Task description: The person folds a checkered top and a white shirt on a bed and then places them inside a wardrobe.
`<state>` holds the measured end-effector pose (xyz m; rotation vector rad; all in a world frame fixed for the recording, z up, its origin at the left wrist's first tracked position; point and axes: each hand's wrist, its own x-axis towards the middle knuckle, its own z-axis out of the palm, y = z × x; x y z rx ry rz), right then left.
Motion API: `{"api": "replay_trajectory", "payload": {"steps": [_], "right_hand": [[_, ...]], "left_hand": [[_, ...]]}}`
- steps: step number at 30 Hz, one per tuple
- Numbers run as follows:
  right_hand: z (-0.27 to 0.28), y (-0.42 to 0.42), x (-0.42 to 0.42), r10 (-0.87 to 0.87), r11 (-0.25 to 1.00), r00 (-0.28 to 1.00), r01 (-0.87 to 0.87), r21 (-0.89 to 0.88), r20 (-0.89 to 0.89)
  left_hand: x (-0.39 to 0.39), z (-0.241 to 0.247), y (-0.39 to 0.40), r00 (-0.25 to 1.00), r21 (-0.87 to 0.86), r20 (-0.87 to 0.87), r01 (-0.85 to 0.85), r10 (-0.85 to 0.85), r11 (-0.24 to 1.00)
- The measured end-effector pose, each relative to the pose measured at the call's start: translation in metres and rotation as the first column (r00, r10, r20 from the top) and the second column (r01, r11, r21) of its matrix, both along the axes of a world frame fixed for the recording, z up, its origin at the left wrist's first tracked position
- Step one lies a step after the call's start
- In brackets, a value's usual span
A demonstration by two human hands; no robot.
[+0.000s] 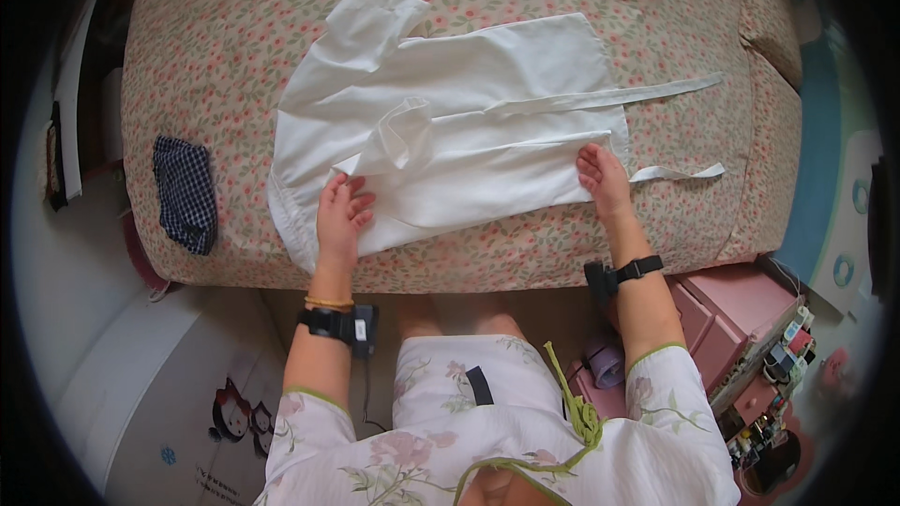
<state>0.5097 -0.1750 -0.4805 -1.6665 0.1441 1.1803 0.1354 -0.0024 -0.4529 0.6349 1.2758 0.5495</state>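
A white cloth garment [506,70] lies spread on a bed with a floral cover, its collar or hood end to the left. Two long white ties [654,92] run from it to the right. My left hand [340,221] rests at the garment's near left part, by a folded, raised piece of its cloth [404,133]; whether the fingertips pinch the fabric is not clear. At the near right edge is my right hand [603,176], palm turned inward with fingers curled against the cloth; its grip cannot be made out. Both wrists carry black strapped devices.
A folded dark checked cloth [185,195] lies on the bed's left side. The floral bed cover [457,274] ends at a near edge before my legs. Pink drawers [731,302] stand at the lower right, beside small items. A purple object [606,365] is below the bed edge.
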Motion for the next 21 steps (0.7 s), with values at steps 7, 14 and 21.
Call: {"api": "replay_trajectory", "payload": {"steps": [7,14,21], "right_hand": [[0.026,0.009,-0.080,0.631,0.509,-0.265,-0.567,-0.648,0.729],[0.004,-0.005,-0.037,0.666,0.674,-0.054,-0.382,-0.632,0.744],[-0.009,0.024,0.019,0.728,0.656,-0.063,-0.225,-0.720,0.683]], "left_hand": [[0.031,0.008,-0.016,0.224,0.225,-0.969,0.974,-0.101,0.004],[0.029,-0.005,0.011,0.407,0.403,-0.907,0.913,-0.108,0.055],[0.074,-0.026,0.061,0.587,0.549,-0.808,0.729,0.039,0.408]]}}
